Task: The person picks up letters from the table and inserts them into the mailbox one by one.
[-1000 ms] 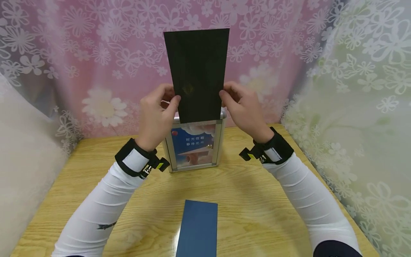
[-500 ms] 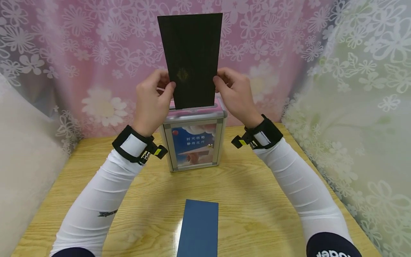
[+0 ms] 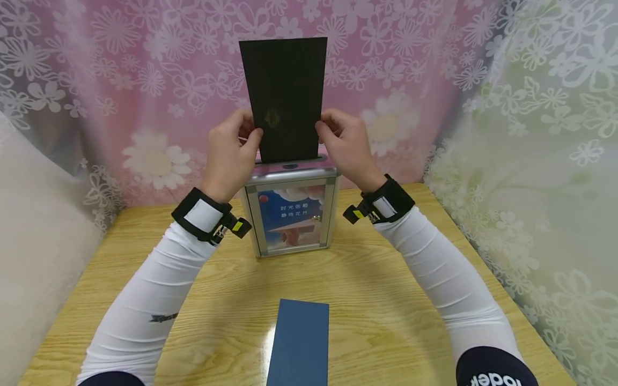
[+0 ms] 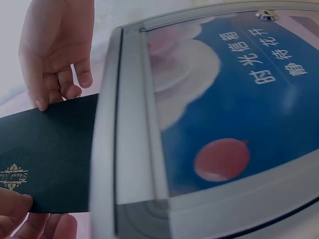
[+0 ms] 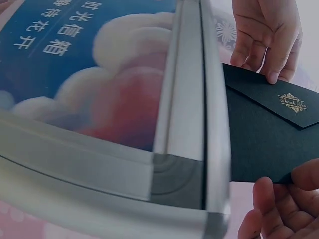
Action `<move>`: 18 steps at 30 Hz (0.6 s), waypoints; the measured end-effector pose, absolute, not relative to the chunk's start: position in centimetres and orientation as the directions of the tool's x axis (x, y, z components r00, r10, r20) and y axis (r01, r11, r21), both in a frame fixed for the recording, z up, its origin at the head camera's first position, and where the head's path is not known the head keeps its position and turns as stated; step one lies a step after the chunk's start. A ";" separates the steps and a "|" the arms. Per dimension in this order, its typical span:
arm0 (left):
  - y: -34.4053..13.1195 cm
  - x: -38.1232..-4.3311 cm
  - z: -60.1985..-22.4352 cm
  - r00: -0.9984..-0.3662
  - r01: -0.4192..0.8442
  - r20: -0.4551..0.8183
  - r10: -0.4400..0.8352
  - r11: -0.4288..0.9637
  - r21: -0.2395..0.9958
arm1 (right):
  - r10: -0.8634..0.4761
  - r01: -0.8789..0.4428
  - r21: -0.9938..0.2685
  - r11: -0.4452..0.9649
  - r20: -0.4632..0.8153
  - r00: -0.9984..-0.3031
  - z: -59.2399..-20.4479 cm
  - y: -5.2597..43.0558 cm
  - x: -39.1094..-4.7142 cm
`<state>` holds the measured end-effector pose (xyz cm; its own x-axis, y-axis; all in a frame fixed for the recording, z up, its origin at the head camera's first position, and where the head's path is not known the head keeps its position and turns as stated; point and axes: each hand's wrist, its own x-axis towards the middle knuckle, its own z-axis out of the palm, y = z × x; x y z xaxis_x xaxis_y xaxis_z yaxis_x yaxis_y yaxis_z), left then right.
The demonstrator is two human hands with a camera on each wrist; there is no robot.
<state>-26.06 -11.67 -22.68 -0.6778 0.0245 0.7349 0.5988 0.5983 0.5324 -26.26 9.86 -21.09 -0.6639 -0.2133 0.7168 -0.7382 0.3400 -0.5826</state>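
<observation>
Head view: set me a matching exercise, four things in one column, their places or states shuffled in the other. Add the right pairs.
Things
1. Dark envelope
2. Blue rectangular item
3. Box
4. Right hand

Places or states
A. Lying flat on the table
B. Pinching a side edge with thumb and fingers
C. Standing on the table, silver-framed
D. Held upright by both side edges

Right pairs: 1-D, 2-A, 3-C, 4-B

A metal-framed box (image 5: 124,99) partly hides the dark envelope (image 5: 266,137).
</observation>
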 end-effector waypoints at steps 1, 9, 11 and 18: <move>-11.7 -26.1 -22.8 -0.682 0.592 0.730 0.025 0.605 0.533 | -0.219 -0.738 -0.580 0.345 0.715 -0.664 -21.2 9.8 -26.3; -12.1 -26.3 -24.0 -0.728 0.552 0.684 0.051 0.635 0.541 | -0.210 -0.725 -0.572 0.383 0.710 -0.672 -21.2 9.7 -26.2; -12.1 -26.3 -24.2 -0.739 0.542 0.671 0.058 0.643 0.542 | -0.195 -0.727 -0.570 0.383 0.719 -0.667 -20.9 9.6 -26.2; -12.1 -26.4 -25.1 -0.775 0.493 0.628 0.064 0.683 0.539 | -0.175 -0.801 -0.515 0.304 0.796 -0.579 -19.0 9.5 -26.4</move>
